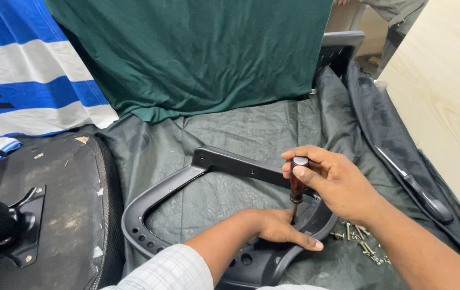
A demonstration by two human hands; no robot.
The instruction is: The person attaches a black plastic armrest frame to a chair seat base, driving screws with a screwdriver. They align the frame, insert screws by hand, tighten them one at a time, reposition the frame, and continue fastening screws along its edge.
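Observation:
My right hand (333,181) grips a screwdriver (297,185) with a dark red handle and black cap, held upright with its tip down on a black plastic chair armrest frame (187,180). My left hand (279,228) presses flat on the same frame just below the screwdriver tip, thumb stretched to the right. The frame is a curved loop with screw holes, lying on a dark green-grey plastic sheet (241,129).
Several loose screws (360,240) lie to the right of the frame. An upturned chair seat base with a metal bracket (42,215) sits at left. A black lever-like part (420,190) lies at right. Green cloth (198,53) and a blue-white banner (26,70) hang behind.

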